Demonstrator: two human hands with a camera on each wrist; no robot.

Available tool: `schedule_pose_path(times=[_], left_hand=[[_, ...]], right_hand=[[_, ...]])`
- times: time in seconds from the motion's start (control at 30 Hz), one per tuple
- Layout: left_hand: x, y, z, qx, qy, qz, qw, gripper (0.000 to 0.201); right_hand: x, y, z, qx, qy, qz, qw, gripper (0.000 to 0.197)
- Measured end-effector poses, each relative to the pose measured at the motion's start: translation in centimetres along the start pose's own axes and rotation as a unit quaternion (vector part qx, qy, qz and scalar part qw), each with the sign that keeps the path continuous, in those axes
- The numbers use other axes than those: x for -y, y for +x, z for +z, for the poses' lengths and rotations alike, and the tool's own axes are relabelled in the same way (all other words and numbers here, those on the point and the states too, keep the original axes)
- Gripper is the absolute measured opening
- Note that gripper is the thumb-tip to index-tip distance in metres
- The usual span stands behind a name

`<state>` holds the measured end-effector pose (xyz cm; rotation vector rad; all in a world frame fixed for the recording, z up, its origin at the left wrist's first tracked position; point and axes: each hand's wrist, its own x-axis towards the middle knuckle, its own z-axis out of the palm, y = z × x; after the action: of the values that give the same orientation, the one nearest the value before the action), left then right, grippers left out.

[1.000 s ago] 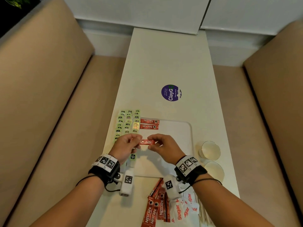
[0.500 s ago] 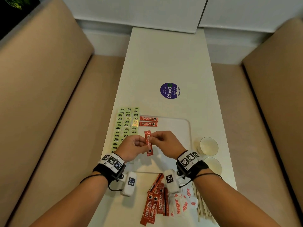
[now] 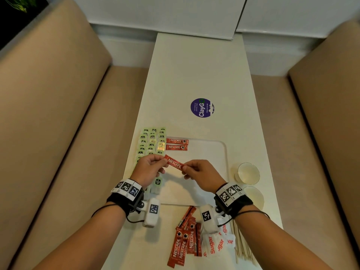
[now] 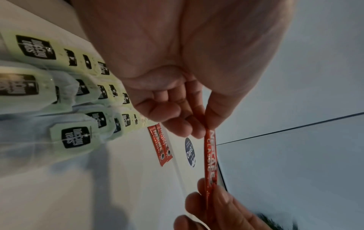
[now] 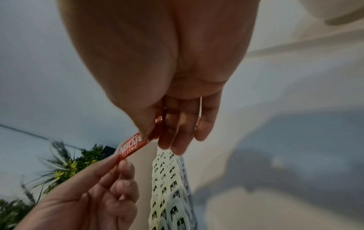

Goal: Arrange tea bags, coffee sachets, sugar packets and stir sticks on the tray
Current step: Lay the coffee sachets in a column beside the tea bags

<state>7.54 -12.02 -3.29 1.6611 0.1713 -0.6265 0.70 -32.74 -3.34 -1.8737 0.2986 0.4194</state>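
White table (image 3: 194, 75), hands hiding coffee sachet (image 3: 174, 163) ends

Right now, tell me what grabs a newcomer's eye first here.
A red coffee sachet held between both hands above the white tray, each pinching one end. Left of it, pale green tea bags lie in neat rows; beyond the tray sits a purple round sticker.

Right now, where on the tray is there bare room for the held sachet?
Free: the tray right of the two laid coffee sachets, and its middle below them. Crowded: the left edge, tiled with tea bags. Both hands pinch the held sachet.
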Motion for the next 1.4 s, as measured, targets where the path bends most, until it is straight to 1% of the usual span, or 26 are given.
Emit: schedule_pose_path(times=[0.17, 0.27, 0.43, 0.5, 0.57, 0.63, 0.67, 0.73, 0.8, 0.87, 0.93, 1.0, 1.03, 1.07, 1.1, 1.17, 1.27, 1.33, 1.4], left_hand=[[0.4, 0.2, 0.0, 0.003, 0.016, -0.011, 1.000, 0.004], [0.6, 0.7, -0.1, 0.004, 0.060, -0.014, 0.998, 0.005], [-0.3, 2.1, -0.2, -0.008, 0.165, -0.010, 0.986, 0.008], [-0.8, 2.9, -0.3, -0.006, 0.194, -0.009, 0.981, 0.009], [-0.9, 3.5, -0.4, -0.007, 0.218, 0.002, 0.976, 0.010], [-0.8, 4.1, -0.6, -0.003, 0.263, 0.022, 0.965, 0.005], [-0.8, 4.3, -0.6, 0.012, 0.300, 0.034, 0.953, 0.004], [-0.7, 4.5, -0.5, 0.062, 0.382, 0.059, 0.920, 0.019], [-0.7, 4.5, -0.1, 0.102, 0.461, 0.096, 0.876, 0.033], [-0.5, 4.6, 0.5, 0.128, 0.530, 0.136, 0.827, 0.043], [-0.2, 4.7, 1.1, 0.141, 0.592, 0.163, 0.777, 0.049], [0.0, 4.9, 1.6, 0.142, 0.653, 0.168, 0.724, 0.053], [0.0, 4.9, 1.8, 0.141, 0.678, 0.163, 0.702, 0.056], [0.0, 5.1, 2.0, 0.139, 0.696, 0.154, 0.688, 0.060], [-0.1, 5.2, 2.2, 0.137, 0.707, 0.142, 0.679, 0.065], [-0.1, 5.6, 2.3, 0.134, 0.718, 0.125, 0.672, 0.075], [0.2, 6.2, 2.3, 0.138, 0.725, 0.112, 0.666, 0.084], [0.3, 6.5, 2.3, 0.141, 0.727, 0.103, 0.664, 0.088], [0.4, 6.8, 2.3, 0.145, 0.730, 0.097, 0.661, 0.091]], right_hand=[[-0.1, 0.6, -0.4, -0.084, 0.087, 0.021, 0.992, 0.007], [-0.3, 1.5, -0.7, -0.121, 0.118, 0.044, 0.985, 0.008], [-0.8, 3.7, -0.8, -0.131, 0.083, 0.064, 0.986, 0.014], [-1.1, 4.7, -0.8, -0.144, 0.081, 0.076, 0.983, 0.015], [-1.3, 5.6, -0.9, -0.165, 0.084, 0.093, 0.978, 0.013], [-1.7, 6.5, -0.7, -0.178, 0.080, 0.116, 0.974, 0.012], [-1.9, 6.9, -0.5, -0.177, 0.075, 0.127, 0.973, 0.012], [-2.3, 7.8, 0.1, -0.170, 0.049, 0.142, 0.974, 0.018], [-2.7, 8.5, 0.8, -0.173, 0.016, 0.150, 0.973, 0.022], [-2.6, 8.8, 1.3, -0.185, -0.009, 0.153, 0.971, 0.020], [-2.5, 9.1, 1.4, -0.183, -0.039, 0.147, 0.971, 0.018], [-2.4, 9.5, 1.3, -0.177, -0.069, 0.145, 0.971, 0.014], [-2.3, 9.6, 1.2, -0.179, -0.084, 0.145, 0.970, 0.014], [-2.3, 9.7, 1.1, -0.186, -0.102, 0.143, 0.967, 0.018], [-2.3, 9.7, 1.1, -0.194, -0.122, 0.138, 0.964, 0.022], [-2.1, 9.8, 1.0, -0.200, -0.162, 0.103, 0.961, 0.025], [-1.8, 10.0, 1.0, -0.153, -0.222, 0.040, 0.962, 0.028], [-2.0, 10.3, 1.1, -0.125, -0.269, 0.027, 0.955, 0.031], [-2.4, 10.5, 1.2, -0.119, -0.285, 0.027, 0.951, 0.032]])
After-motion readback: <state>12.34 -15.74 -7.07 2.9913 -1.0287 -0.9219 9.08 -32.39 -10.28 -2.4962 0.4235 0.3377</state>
